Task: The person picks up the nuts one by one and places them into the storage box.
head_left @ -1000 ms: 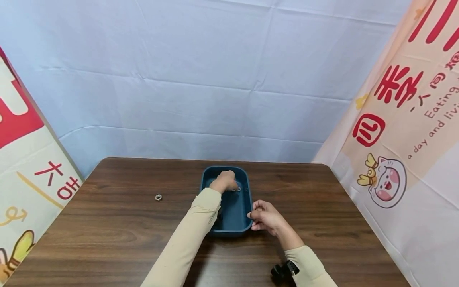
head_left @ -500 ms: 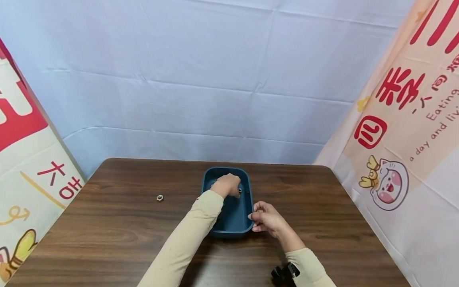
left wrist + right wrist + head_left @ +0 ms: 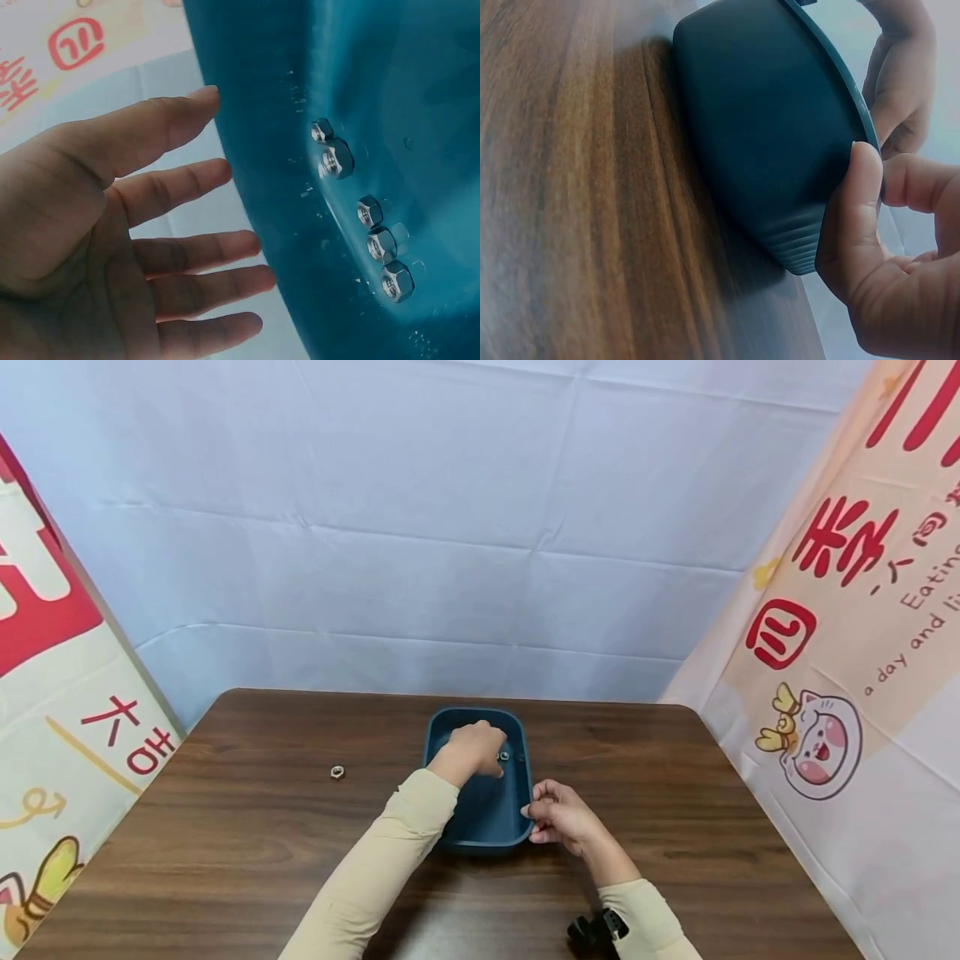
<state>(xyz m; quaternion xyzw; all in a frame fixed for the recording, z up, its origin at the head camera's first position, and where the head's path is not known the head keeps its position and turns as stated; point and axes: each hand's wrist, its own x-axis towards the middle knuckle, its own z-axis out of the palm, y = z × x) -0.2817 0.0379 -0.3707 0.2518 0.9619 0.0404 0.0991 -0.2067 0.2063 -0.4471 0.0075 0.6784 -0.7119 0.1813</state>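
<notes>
A dark blue plastic bin [image 3: 483, 814] stands on the wooden table. My left hand [image 3: 474, 748] is over its far half, thumb apart and fingers extended, with nothing between them in the left wrist view. Several metal hex nuts [image 3: 381, 245] lie in a row on the bin's floor, beyond those fingertips. With thumb and index finger, my right hand [image 3: 558, 816] pinches the bin's rim at the near right corner; the right wrist view shows the thumb [image 3: 862, 180] against the outer wall. Another hex nut [image 3: 337, 772] lies on the table left of the bin.
The brown wooden table [image 3: 247, 843] reaches back to a pale cloth backdrop [image 3: 420, 568]. Printed banners hang at both sides, the right banner [image 3: 817, 743] with a cartoon cat. A small black device [image 3: 597, 933] is strapped at the right wrist.
My left hand has risen slightly and its fingers have come away from the bin's floor, showing more of the nuts. My right hand keeps its place at the rim.
</notes>
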